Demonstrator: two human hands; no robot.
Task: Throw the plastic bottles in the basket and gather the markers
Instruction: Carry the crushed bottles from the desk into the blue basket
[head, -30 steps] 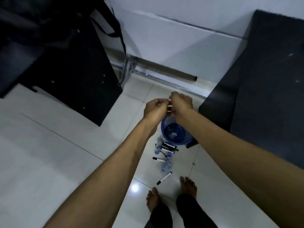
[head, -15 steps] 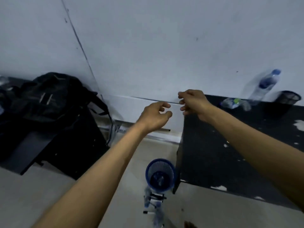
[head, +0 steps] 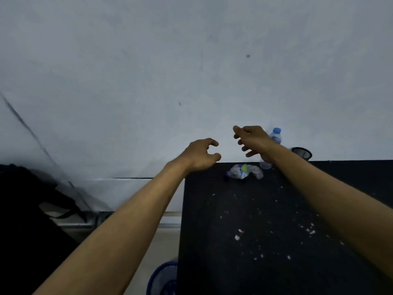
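My left hand point(head: 200, 155) and right hand point(head: 252, 139) reach out over the far edge of the black tabletop point(head: 265, 231), both loosely curled and holding nothing. A crushed plastic bottle point(head: 244, 171) lies at the far edge, between my arms. An upright bottle point(head: 274, 137) with a blue cap stands just behind my right wrist. The blue basket point(head: 162, 277) sits on the floor at the tabletop's near left.

Two clear plastic bottles are counted: one upright, blue-capped point(head: 275, 135), one crushed, green-labelled point(head: 244, 171). One dark mesh cup point(head: 302, 153) is noted. One blue mesh basket point(head: 163, 278) is recorded.
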